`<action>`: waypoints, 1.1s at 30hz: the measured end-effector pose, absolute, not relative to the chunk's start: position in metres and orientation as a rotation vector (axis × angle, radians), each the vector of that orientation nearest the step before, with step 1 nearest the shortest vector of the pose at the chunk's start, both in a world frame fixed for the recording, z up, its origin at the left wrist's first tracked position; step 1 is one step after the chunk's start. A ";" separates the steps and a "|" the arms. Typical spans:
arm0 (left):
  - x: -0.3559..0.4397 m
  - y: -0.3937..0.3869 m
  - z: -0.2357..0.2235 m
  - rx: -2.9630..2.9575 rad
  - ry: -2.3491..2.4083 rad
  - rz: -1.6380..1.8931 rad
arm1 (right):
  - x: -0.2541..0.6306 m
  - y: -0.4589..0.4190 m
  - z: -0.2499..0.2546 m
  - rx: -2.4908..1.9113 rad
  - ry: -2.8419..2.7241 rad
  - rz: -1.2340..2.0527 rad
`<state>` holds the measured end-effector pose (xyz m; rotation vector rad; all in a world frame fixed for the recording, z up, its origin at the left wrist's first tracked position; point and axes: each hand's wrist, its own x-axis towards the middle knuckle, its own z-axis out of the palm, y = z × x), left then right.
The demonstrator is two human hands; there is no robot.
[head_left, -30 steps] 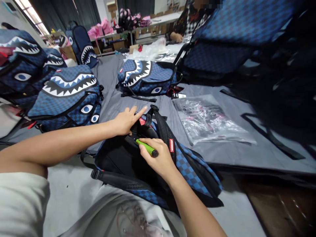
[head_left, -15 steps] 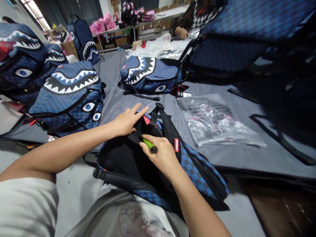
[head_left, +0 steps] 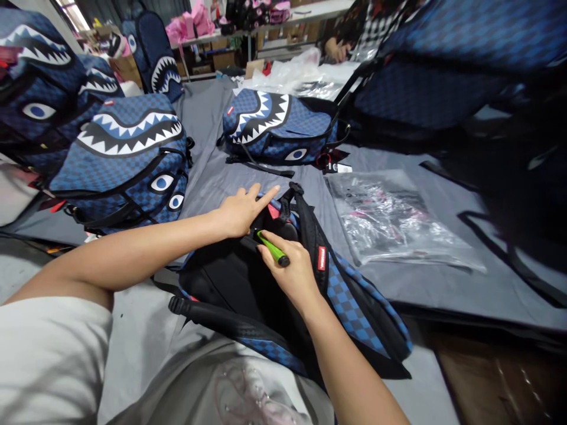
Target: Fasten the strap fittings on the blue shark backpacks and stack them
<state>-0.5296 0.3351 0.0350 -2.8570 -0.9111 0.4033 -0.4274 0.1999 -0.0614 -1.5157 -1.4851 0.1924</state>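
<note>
Green-handled tool (head_left: pixel 273 249) points forward-left, its long axis diagonal.

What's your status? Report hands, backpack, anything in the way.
Right hand gripping green tool at backpack. Left hand on backpack, grip unclear. Backpack straps up. Plastic packet to its right, touching neither hand.

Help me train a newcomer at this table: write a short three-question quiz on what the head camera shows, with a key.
1. Which holds the green tool?
A) the left hand
B) the right hand
C) neither hand
2. True or false: the clear plastic package lies on the gray cloth.
3. Fill in: the small label on the backpack under the hands is ____.
Key: 1: B. 2: true. 3: red.
</note>
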 end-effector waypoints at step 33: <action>-0.529 0.346 0.040 -2.981 -0.965 0.594 | -0.429 0.207 -0.053 -1.615 -1.453 0.343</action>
